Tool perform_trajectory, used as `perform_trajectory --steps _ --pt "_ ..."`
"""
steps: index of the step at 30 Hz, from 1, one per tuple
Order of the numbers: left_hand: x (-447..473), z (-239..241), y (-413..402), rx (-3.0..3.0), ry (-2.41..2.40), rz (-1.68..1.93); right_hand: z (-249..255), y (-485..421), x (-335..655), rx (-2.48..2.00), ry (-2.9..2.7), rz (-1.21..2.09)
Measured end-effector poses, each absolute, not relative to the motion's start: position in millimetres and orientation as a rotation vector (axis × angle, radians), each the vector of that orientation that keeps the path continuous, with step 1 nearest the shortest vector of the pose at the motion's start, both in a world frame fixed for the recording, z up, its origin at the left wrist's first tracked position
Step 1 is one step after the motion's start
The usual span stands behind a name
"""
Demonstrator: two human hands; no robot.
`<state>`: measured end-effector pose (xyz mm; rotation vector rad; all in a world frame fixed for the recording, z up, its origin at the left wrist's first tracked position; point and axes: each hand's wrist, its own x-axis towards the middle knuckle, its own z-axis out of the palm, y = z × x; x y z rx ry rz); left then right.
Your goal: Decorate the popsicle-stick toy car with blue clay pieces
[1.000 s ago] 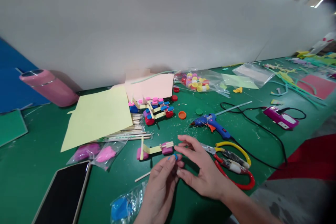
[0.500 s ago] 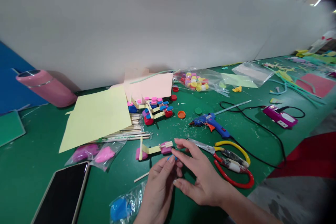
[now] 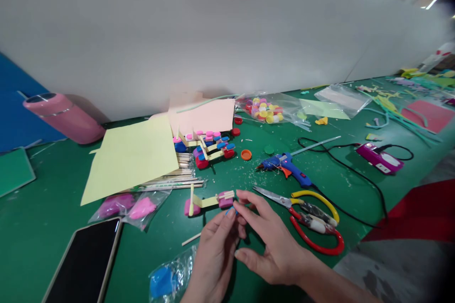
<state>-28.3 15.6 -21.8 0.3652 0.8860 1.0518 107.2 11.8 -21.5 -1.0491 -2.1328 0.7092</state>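
Note:
A small lump of blue modelling clay is pinched between the thumb and fingers of my left hand. My right hand is beside it, its thumb held away from the fingers and its fingertips close to the clay; whether they touch it I cannot tell. Just beyond my hands is a small model with purple-pink ends, a cream strip between them and short sticks on top. A thin stick lies left of my left hand. More blue clay sits in a clear bag near the front.
Scissors with red and yellow handles lie to the right. A blue glue gun and its cord lie behind them. Finished-looking models, yellow sheets, a phone and a pink bottle are around the left and back.
My right thumb has moved slightly down, away from my left hand. The blue clay stays in my left fingers, and the things on the table have not moved.

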Motion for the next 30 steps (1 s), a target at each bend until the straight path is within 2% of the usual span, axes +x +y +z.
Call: perform_trajectory --steps 22,30 --pt "-26 -23 11 0.34 0.903 0.968 -17 23 114 -1.173 -2.036 0.862" --pt "-26 -21 11 0.397 0.839 0.943 -21 23 116 -1.156 -1.953 0.827"
